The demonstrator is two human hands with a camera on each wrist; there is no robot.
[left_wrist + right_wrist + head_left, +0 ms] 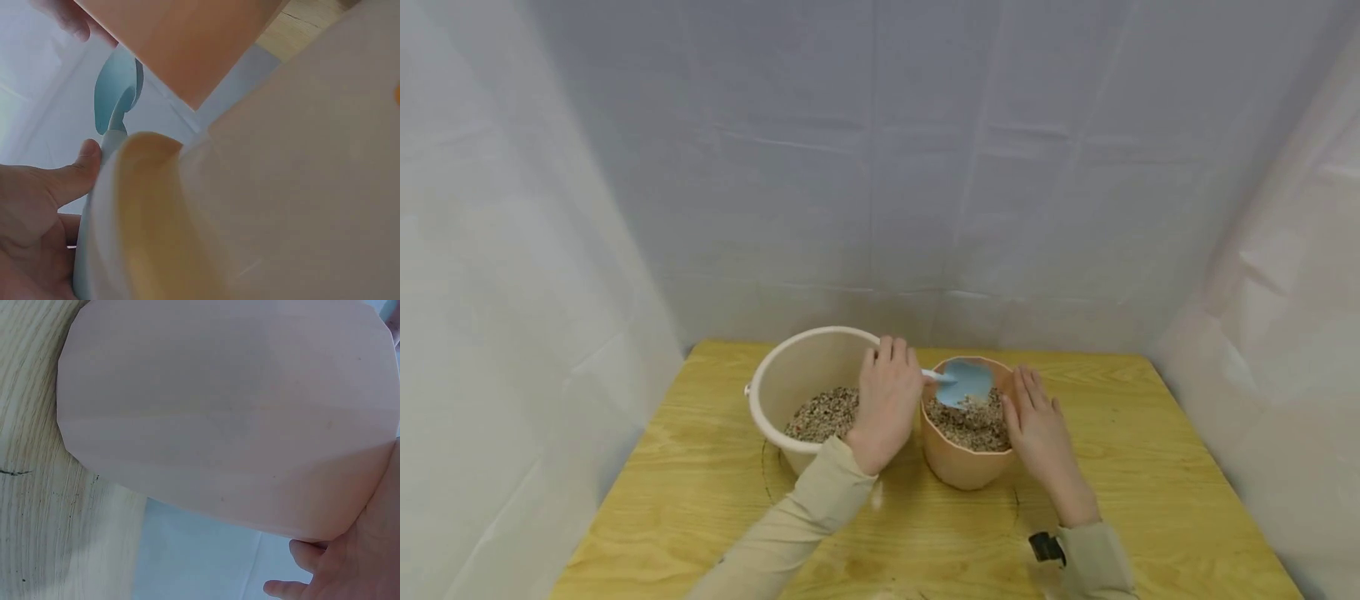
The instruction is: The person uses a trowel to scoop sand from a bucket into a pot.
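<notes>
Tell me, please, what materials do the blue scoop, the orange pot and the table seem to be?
Blue scoop: probably plastic, smooth and matte, evenly coloured. Orange pot: likely plastic too, with faceted, uniform walls, though glazed ceramic is possible. Table: wood or plywood, showing visible grain.

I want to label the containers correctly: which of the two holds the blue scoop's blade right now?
The smaller orange pot, on the right. The blue scoop rests on its gravel, while the larger cream bucket beside it holds only gravel.
</notes>
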